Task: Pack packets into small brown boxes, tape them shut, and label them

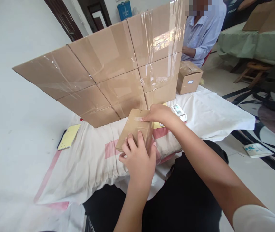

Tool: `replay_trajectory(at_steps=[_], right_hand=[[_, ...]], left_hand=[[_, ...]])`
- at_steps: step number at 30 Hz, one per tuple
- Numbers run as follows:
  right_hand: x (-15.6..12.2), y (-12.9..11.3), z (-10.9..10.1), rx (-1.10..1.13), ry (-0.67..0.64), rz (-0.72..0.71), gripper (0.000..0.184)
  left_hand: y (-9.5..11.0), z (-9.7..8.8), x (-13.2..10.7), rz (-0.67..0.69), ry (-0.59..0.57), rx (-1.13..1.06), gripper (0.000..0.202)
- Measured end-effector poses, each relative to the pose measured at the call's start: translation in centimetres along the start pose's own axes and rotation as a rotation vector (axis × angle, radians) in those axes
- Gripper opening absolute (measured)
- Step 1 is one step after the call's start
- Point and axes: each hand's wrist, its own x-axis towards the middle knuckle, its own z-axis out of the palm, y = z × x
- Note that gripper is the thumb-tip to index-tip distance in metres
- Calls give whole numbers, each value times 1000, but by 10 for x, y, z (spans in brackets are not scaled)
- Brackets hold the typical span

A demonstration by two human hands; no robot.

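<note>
A small brown cardboard box rests on a white and pink cloth in front of me. My left hand grips the box's near end, fingers curled over its top and side. My right hand is closed on the box's far top edge, where a strip of clear tape lies across the flaps. Behind the box stands a wall of taped cardboard panels.
A yellow pad lies at the cloth's left edge. A small white device sits just right of my right hand. Another person in a light blue shirt sits beyond the panels with a second cardboard box. A wooden stool stands at right.
</note>
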Motion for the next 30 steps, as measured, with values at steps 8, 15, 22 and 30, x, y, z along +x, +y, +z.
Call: replay_trajectory(at_steps=[8, 15, 22, 30], right_hand=[[14, 29, 11, 217, 29, -77, 93], [22, 16, 35, 260, 10, -85, 90], [25, 48, 7, 521, -227, -165, 74], [55, 86, 10, 62, -47, 6, 37]], left_hand=[[-7, 5, 1, -4, 11, -33, 60], [-9, 6, 2, -8, 14, -49, 58], [-63, 11, 33, 35, 15, -186, 50], [-150, 36, 88, 194, 234, -121, 44]])
